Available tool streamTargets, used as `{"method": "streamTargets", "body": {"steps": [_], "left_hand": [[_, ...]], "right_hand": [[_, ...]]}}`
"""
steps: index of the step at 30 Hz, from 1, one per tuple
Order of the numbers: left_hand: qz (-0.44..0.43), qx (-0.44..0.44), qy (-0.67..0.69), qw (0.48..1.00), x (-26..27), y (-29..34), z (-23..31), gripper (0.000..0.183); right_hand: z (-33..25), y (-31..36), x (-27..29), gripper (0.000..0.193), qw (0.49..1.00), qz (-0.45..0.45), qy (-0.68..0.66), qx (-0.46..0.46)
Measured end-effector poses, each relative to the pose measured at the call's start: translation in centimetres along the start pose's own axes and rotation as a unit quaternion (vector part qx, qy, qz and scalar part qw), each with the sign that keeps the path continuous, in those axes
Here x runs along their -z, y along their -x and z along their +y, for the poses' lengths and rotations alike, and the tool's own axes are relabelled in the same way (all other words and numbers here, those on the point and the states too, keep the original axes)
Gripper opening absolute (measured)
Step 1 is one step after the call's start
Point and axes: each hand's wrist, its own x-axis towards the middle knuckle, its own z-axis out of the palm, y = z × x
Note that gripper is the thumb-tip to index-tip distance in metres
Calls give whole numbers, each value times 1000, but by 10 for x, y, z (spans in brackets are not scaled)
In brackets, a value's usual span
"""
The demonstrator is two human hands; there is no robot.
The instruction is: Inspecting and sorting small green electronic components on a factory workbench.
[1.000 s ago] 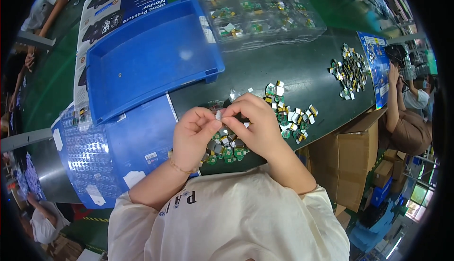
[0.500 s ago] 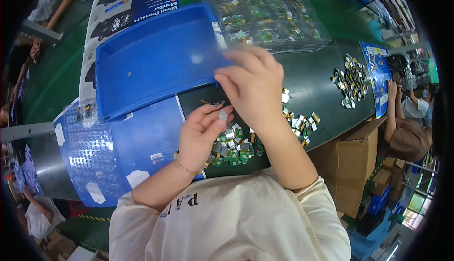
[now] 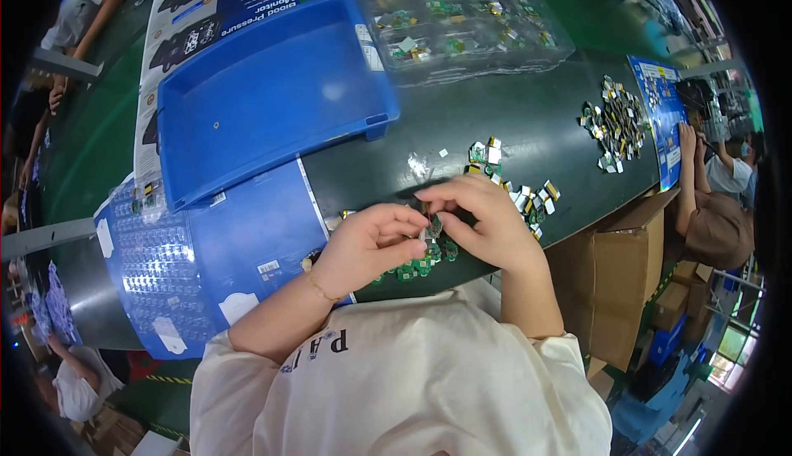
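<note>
Both hands meet low over the dark green table, close to my body. My left hand (image 3: 373,240) is closed, thumb and fingertips pinching at the edge of a small green circuit board (image 3: 435,226). From the other side my right hand (image 3: 487,221) grips the same board, its fingers curled over the top. The fingers cover much of the board. Just beneath my hands lies a pile of small green boards (image 3: 415,269) with silvery parts, partly hidden. To the right of my right hand, more small boards with white and yellow pieces (image 3: 535,205) lie loose.
A shallow blue bin (image 3: 272,101) with a tiny ring-like piece stands at the left. Stacked clear trays (image 3: 462,27) of boards sit beyond. Another board heap (image 3: 615,126) lies at right, near a cardboard box (image 3: 615,274). Clear blister trays (image 3: 157,266) lie left. Other people work nearby.
My right hand has come down from the blue bin's edge to meet the left. My left hand has shifted right and slightly down. The view has shifted slightly.
</note>
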Motion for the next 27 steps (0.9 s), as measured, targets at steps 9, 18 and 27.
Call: {"method": "streamTargets", "body": {"steps": [9, 18, 27], "left_hand": [[-37, 18, -66, 997, -1, 0, 2, 27], [-31, 12, 1, 999, 0, 2, 8, 16], [-42, -7, 33, 999, -4, 6, 8, 10]], "right_hand": [[1, 39, 0, 12, 964, 17, -186, -190], [-10, 30, -7, 11, 963, -64, -168, -199], [-2, 29, -18, 11, 873, 18, -425, -241]]}}
